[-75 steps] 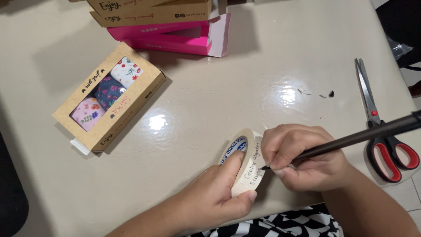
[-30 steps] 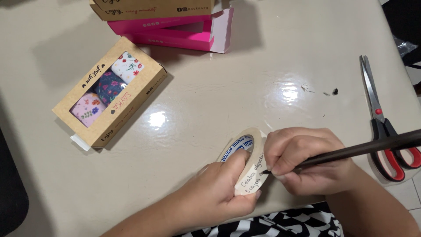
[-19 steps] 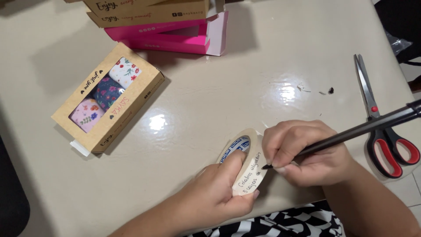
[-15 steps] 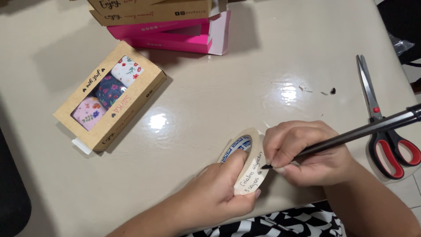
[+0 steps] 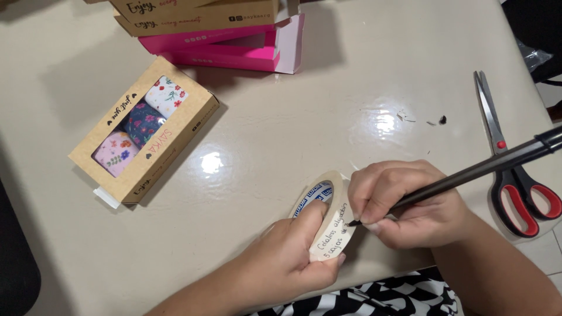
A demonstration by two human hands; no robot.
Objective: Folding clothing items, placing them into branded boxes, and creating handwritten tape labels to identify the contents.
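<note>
Left hand [image 5: 287, 257] grips a roll of cream masking tape [image 5: 331, 217], stood on edge on the beige table [image 5: 281, 134]; thumb over the top of the roll, fingers wrapped under it. Right hand [image 5: 404, 205] is closed on a long black pen [image 5: 468, 172], just right of the roll. Pen tip touches the roll's outer face, where 2 lines of handwriting show. Pen shaft runs up and right, away from the hand, passing over the scissors.

Scissors [image 5: 506, 164], red-and-black handles, lie flat on the table right of the right hand, blades pointing away from the person. A few small dark scraps [image 5: 436, 121] sit beyond the right hand. Kraft box [image 5: 145, 130] with a window showing 3 floral fabric rolls lies well beyond and left of the left hand. Farther out, a pink box [image 5: 234, 47] with kraft boxes [image 5: 199, 14] stacked on it.
</note>
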